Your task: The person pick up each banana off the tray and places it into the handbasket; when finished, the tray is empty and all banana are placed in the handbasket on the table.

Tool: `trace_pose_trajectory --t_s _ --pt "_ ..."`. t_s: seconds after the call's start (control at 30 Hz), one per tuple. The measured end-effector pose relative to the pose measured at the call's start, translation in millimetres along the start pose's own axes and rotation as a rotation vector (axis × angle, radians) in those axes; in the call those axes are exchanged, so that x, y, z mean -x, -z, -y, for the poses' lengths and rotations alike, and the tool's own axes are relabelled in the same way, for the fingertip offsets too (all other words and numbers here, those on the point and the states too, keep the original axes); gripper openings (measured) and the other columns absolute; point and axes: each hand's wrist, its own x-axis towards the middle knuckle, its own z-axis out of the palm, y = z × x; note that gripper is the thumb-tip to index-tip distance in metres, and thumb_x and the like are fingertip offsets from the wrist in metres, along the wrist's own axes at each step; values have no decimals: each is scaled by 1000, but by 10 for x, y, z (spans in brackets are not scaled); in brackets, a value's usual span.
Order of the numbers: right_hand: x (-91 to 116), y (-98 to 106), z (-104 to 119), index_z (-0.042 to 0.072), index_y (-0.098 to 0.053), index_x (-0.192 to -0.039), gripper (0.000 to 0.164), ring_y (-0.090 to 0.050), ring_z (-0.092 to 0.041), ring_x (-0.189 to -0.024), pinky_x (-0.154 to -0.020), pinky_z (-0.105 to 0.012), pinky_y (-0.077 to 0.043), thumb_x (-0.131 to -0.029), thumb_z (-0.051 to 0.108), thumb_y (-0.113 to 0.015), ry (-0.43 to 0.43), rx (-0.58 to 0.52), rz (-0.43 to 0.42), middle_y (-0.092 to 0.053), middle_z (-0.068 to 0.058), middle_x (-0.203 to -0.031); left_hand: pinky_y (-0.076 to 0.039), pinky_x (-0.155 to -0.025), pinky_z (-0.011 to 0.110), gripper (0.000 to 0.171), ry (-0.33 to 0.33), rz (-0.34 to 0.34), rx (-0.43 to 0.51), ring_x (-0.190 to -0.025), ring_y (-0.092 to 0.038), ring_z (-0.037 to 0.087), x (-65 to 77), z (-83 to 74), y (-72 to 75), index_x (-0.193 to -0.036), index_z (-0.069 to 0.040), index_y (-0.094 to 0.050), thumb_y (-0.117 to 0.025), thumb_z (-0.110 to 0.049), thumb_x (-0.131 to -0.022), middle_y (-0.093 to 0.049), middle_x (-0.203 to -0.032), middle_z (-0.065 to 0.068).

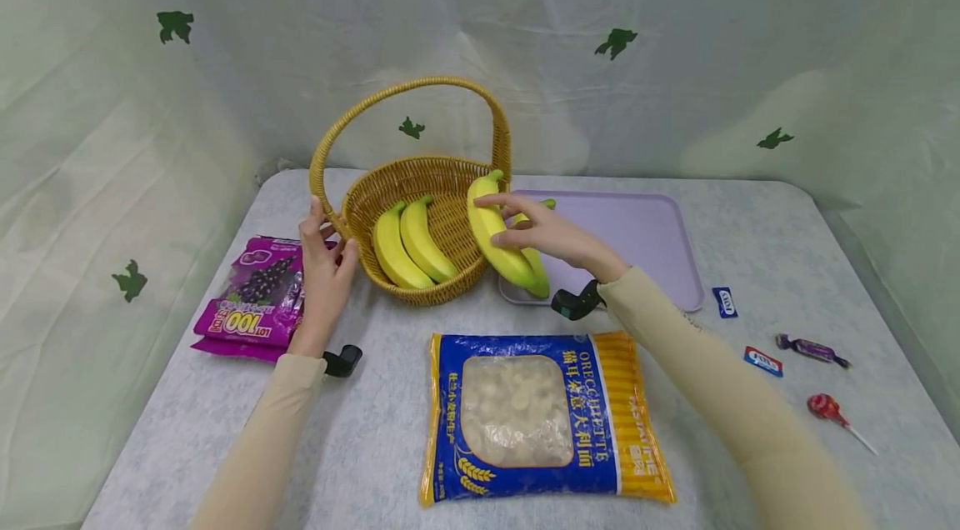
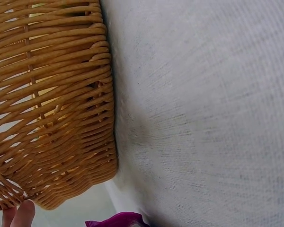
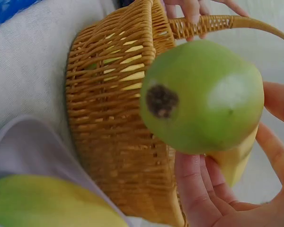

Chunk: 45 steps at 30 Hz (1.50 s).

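Note:
My right hand (image 1: 551, 232) grips a yellow banana (image 1: 491, 230) with green ends beside the right rim of a wicker basket (image 1: 450, 290). The right wrist view shows this banana's green tip (image 3: 203, 97) close up, between thumb and fingers. Inside the basket lie two more bananas (image 1: 401, 251). Another banana (image 1: 538, 272) rests on the lilac tray (image 1: 637, 222), partly hidden under the held one. At the basket's left side, my left hand (image 1: 324, 263) holds the base of the handle; the left wrist view catches just its fingertips (image 2: 23, 213) against the wicker.
A purple grape candy bag (image 1: 255, 297) lies left of the basket. In front is a blue and yellow orecchiette bag (image 1: 547, 417). On the right are a blue wrapped candy (image 1: 724, 302), a red and blue one (image 1: 763, 361), a purple one (image 1: 813, 349) and a red lollipop (image 1: 825, 407).

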Motion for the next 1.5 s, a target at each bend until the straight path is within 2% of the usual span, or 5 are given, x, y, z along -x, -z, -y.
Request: trace_pose_trajectory --t_s 0.33,0.53,1.0,1.33,1.5 --pt "-378 -136 99 26 -46 -142 51 -39 -19 -124 -90 -39 -46 -93 25 -61 15 36 -17 -41 0 -140 -44 -98 35 71 -15 -13 6 -114 -45 42 8 -1 5 -148 -19 -13 -48 7 -92 -30 -136 21" --pt "-628 -230 131 21 -47 -142 50 -39 -20 -124 -92 -37 -46 -93 20 -61 20 3 -52 -42 -1 -141 -45 -97 37 73 -19 -22 -3 -113 -48 44 1 -23 10 -147 -23 -15 -49 9 -91 -34 -136 22" --pt "-948 -463 36 17 -54 -135 44 -45 -25 -121 -94 -38 -42 -92 15 -60 -88 222 -120 -49 -8 -138 -46 -94 50 72 -12 -2 -24 -112 -49 43 -34 -30 15 -146 -28 -14 -51 3 -93 -35 -132 25" --pt "-994 -499 30 13 -51 -139 47 -39 -26 -130 -98 -35 -39 -92 8 -58 -191 320 -14 -43 -10 -144 -48 -92 34 74 -23 -12 -22 -111 -49 40 -27 -14 -5 -145 -32 -15 -51 5 -93 -36 -130 21" --pt "-999 -501 60 12 -50 -139 48 -39 -25 -130 -94 -33 -39 -92 7 -57 -199 333 5 -41 -11 -146 -49 -92 40 76 -28 -26 -19 -110 -49 41 -31 -4 -5 -145 -33 -15 -52 6 -92 -37 -129 21"
